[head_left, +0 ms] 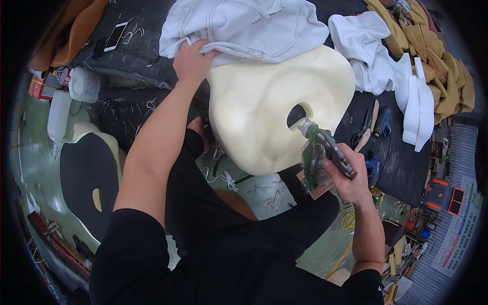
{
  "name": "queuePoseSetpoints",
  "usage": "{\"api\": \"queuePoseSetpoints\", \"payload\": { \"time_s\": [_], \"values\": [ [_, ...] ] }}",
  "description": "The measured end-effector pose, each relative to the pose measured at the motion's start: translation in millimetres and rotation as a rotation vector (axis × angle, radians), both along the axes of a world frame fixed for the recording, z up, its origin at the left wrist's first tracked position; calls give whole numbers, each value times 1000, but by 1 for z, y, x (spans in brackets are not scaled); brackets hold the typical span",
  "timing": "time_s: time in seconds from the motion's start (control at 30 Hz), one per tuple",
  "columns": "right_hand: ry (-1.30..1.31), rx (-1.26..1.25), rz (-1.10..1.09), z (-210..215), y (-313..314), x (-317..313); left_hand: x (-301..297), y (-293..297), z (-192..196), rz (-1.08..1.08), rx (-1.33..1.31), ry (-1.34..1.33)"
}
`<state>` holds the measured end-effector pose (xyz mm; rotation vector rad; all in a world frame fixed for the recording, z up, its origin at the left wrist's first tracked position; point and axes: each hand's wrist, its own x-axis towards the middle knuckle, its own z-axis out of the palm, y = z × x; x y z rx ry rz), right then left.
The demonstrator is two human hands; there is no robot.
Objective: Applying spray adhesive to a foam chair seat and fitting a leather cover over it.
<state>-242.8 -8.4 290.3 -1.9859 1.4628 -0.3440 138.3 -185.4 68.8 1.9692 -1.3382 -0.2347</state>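
A cream moulded foam piece (254, 112) with a dished middle and an oval hole lies in front of me. Over its far edge is bunched a white stitched fabric cover (239, 25). My left hand (192, 63) is closed on the cover's near seam, at the foam's far left. In my right hand (349, 175) is a spray gun (333, 150), its nozzle close to the hole's near rim. Green cloth or mesh wraps part of the gun and its cup. Whether my finger presses the trigger is hidden.
Scissors (363, 129) and a dark blue power tool (382, 122) lie right on the black work surface (401, 168). Beyond are white covers (361, 46) and stacked tan pieces (447, 71). A phone (116, 36) lies far left; white jugs (85, 85) and another foam piece (89, 178) stand left.
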Motion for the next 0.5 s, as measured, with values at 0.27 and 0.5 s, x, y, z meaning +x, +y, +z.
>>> {"api": "queuePoseSetpoints", "payload": {
  "time_s": [0.27,0.5],
  "values": [
    [-6,37,-24,4,1,7,0,0,-3,5,-34,-4],
    [-63,61,31,4,-13,41,1,0,-3,2,-28,3]
  ]
}}
